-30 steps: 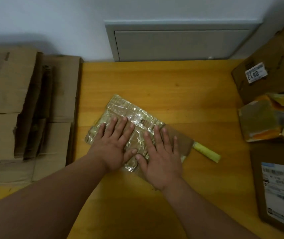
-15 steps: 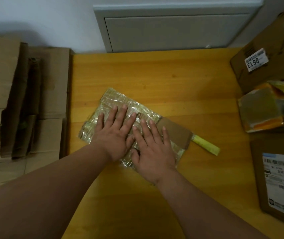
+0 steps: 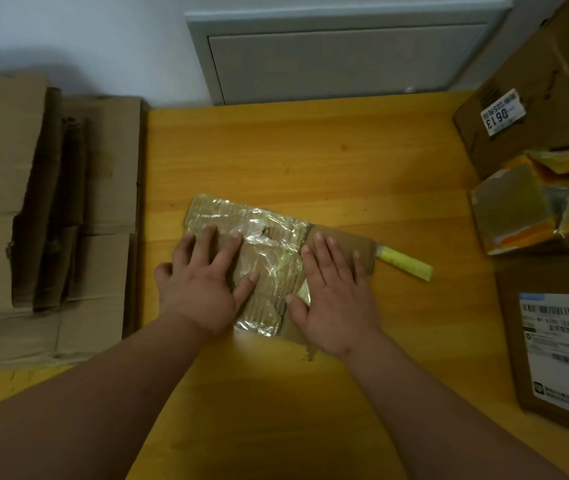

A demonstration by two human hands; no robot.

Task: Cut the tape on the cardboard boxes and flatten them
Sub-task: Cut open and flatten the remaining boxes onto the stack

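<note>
Fingers [image 3: 324,251] flat on flattened box [image 3: 269,244]; yellow handle [image 3: 406,266] partly hidden.

Yellow-orange wood-grain table [image 3: 310,161]; brown flattened box [image 3: 269,258] under glossy clear tape; pale-yellow handle [image 3: 406,266].

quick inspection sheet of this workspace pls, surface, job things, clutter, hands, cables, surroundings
surface: yellow wooden table.
job's things: flattened tape-covered box lying flat mid-table; yellow cutter handle pokes out from its right edge; flattened cardboard stack on the left; labelled boxes and torn orange box on the right.
clutter: nothing seen.
hands: left hand and right hand press flat on the box, fingers straight.
cables: nothing seen.
surroundings: white wall, grey panel behind.
</note>
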